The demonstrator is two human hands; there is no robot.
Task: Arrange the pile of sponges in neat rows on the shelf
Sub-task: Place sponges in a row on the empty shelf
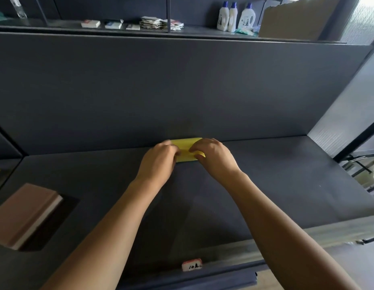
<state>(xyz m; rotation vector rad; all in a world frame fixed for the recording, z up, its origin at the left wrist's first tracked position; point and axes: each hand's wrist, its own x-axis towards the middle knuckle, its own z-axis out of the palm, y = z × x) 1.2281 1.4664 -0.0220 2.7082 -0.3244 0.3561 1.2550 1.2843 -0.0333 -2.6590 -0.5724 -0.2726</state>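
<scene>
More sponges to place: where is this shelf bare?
Bare shelf runs along the back wall either side of the yellow sponge, widest toward the right. Crowded: left hand and right hand on the sponge; brown box front left.

Sponge (186,146): on shelf (276,174), centre rear, against back panel (181,91). Left grip (161,158) holds its left end, right grip (213,155) its right end.
Block (25,212): shelf front left, well apart from sponge.
Tag (192,265): shelf front edge, centre.
Upper shelf (56,26), above back panel: small boxes (110,24) left of centre; stacked packets (161,23) centre; three bottles (234,16) right; cardboard box (290,19) right of bottles.
</scene>
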